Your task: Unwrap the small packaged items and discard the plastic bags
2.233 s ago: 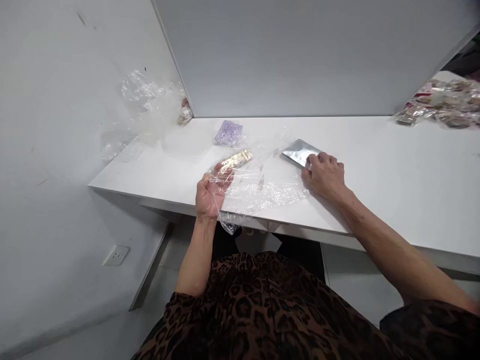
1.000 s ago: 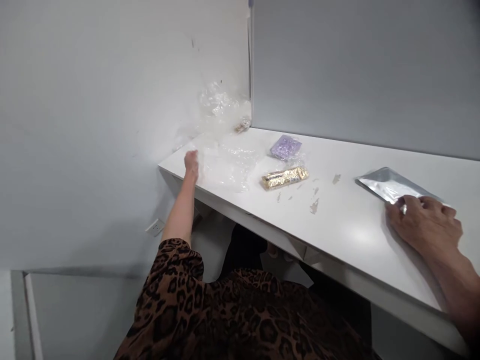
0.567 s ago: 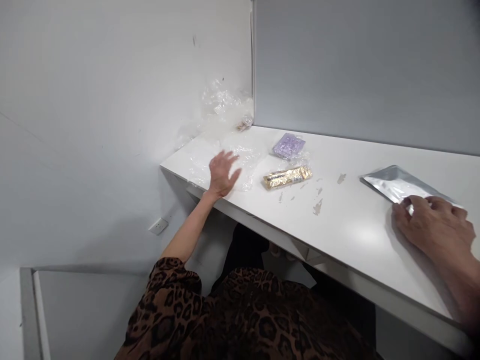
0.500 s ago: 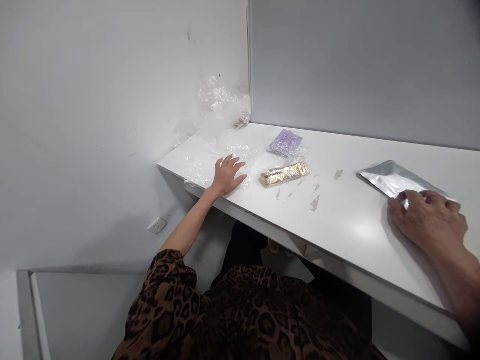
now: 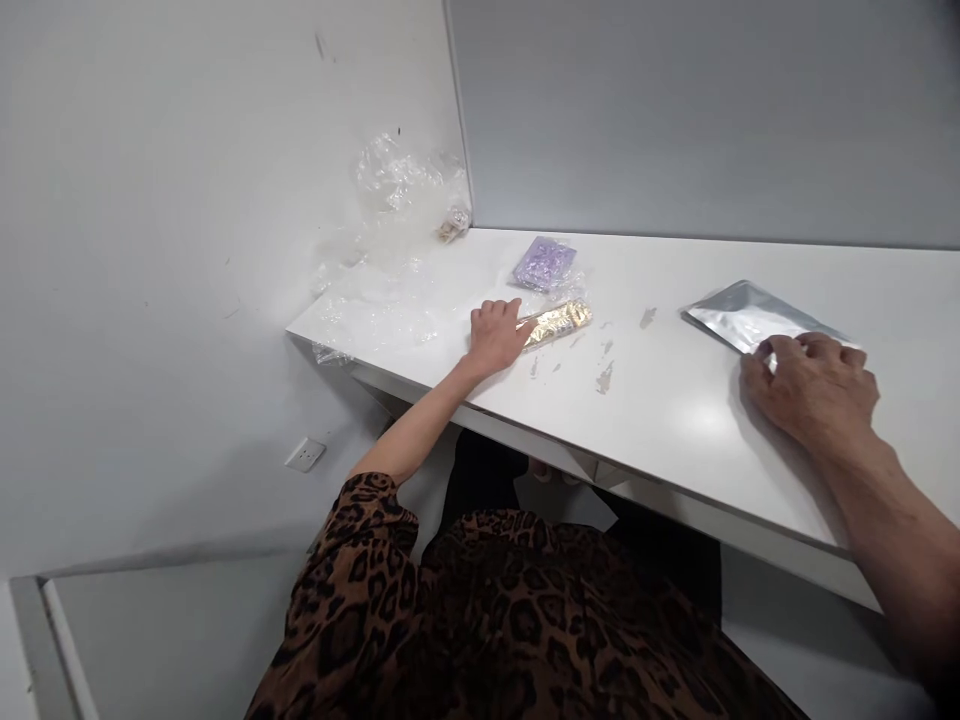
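My left hand [image 5: 496,338] is over the left end of a slim gold foil packet [image 5: 559,324], its fingers curled and its thumb lying along the packet. That end of the packet is hidden under the hand. On the right, my right hand [image 5: 814,385] has bent fingers on the near edge of a flat silver foil pouch [image 5: 750,312], which lies on the white table [image 5: 675,420]. The hand covers the pouch's near right part. Just behind the gold packet lies a purple square packet [image 5: 544,263] in clear wrap.
Crumpled clear plastic film [image 5: 397,190] is heaped in the left corner against the wall, spreading over the table's left end. A small wrapped item [image 5: 454,225] sits by the corner. A grey panel [image 5: 675,120] bounds the back. A wall socket [image 5: 306,455] is at lower left.
My left hand has moved right, from the clear film onto the gold packet, and its spread fingers have curled. My right hand stays at the silver pouch. The view has shifted slightly.
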Tool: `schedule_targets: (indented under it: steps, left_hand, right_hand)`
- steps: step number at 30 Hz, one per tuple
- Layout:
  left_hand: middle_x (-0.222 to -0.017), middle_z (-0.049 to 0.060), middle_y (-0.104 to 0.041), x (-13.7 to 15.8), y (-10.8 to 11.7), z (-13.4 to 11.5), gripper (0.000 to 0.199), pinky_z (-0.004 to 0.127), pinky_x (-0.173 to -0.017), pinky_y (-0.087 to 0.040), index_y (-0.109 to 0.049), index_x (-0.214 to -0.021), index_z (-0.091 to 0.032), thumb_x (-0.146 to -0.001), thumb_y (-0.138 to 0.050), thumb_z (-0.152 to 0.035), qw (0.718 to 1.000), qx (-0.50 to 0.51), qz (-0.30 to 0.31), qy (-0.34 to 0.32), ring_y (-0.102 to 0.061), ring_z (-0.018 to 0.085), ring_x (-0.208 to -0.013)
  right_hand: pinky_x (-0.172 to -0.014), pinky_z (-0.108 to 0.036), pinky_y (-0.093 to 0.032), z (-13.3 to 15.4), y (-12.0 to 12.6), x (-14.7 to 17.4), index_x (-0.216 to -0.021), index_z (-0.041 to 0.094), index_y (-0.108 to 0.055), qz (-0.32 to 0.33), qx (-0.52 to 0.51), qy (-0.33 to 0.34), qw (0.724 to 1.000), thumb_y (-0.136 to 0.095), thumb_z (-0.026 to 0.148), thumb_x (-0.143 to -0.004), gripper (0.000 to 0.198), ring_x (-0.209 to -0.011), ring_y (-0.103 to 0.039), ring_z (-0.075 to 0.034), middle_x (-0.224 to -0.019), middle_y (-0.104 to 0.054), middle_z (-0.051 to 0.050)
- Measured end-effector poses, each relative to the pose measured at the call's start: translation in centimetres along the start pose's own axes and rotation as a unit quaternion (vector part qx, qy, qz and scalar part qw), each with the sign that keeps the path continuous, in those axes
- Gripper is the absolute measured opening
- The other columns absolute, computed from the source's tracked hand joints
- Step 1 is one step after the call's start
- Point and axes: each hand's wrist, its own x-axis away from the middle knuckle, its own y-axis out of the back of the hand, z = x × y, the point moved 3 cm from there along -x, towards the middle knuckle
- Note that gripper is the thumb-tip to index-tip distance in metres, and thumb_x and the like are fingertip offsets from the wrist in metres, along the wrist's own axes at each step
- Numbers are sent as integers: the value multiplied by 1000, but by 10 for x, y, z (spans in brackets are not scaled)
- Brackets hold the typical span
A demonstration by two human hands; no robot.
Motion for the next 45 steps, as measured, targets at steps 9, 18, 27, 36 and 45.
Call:
schedule_targets:
  steps: [9,18,27,36,45]
  left_hand:
    - [-105,11,-73,1,-11,-20,43,38,-93,-49,-68,-96,-19,-68,-86,-47,947,275,127,105,-68,35,-111]
    - [-95,-1,-64,16,-57,-87,43,30,-86,-49,-55,-96,-23,-75,-89,-39,870,486,39,73,-62,15,-87]
    - [-79,-3,-60,4,-75,-113,29,25,-70,-48,-57,-84,-20,-89,-79,-38,783,610,50,112,-55,8,-66]
    - [-119,14,-77,2,-61,-107,22,41,-97,-57,-55,-117,-17,-109,-44,-34,631,740,-17,230,-75,24,-111]
    - [-135,16,-73,3,-64,-96,39,44,-103,-58,-57,-135,-18,-107,-46,-43,599,764,-14,242,-72,28,-124]
  right_hand:
    - [-109,-59,-39,10,5,-2,-131,9,-67,-31,-98,39,994,-31,46,-106,58,-139,-44,-44,-151,-54,-28]
    - [-77,-42,-58,115,34,7,-121,27,-62,206,-662,4,720,-76,67,-81,59,-101,-69,-29,-123,-70,-11]
    - [-60,-29,-49,116,23,-13,-91,23,-65,165,-767,-6,620,-93,59,-63,54,-70,-56,-13,-83,-64,1]
    - [-65,-36,-53,111,7,-24,-93,26,-66,184,-787,-107,580,-91,38,-66,39,-72,-60,-18,-82,-66,0]
    - [-76,-38,-61,116,20,-14,-115,31,-62,222,-774,-13,592,-86,63,-74,57,-104,-69,-25,-116,-72,-4]
